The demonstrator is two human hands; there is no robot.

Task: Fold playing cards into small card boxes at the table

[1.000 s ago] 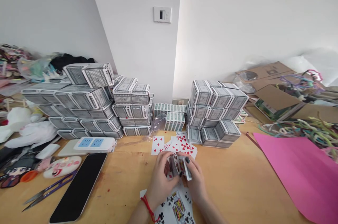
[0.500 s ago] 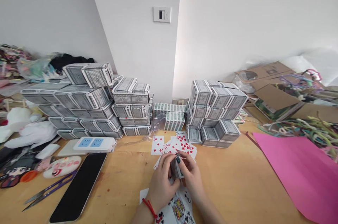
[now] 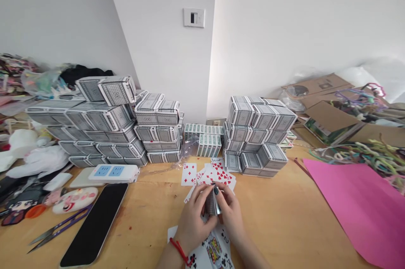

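Observation:
A small stack of playing cards [image 3: 211, 205] stands on edge between my two hands, low in the middle of the view. My left hand [image 3: 198, 214] wraps its fingers round the left side of the stack; a red cord circles that wrist. On the right side, my right hand [image 3: 228, 207] grips the same stack, its dark-nailed thumb at the top edge. Loose red-suited cards [image 3: 218, 172] lie face up just beyond my fingers. Below my hands, face-up black-suited cards [image 3: 214, 251], a king among them, are partly covered by my wrists.
Card-deck blocks are piled at left [image 3: 104, 121] and right [image 3: 259, 125], with green-patterned boxes [image 3: 209, 144] between. At left lie a black phone [image 3: 95, 222], thread snips [image 3: 58, 226] and a power strip [image 3: 114, 172]. Pink paper [image 3: 357, 205] and cardboard boxes [image 3: 335, 112] are at right.
My right thumb has shifted slightly along the stack's top edge, and the cards between my hands are parted a little more. Everything else stays put.

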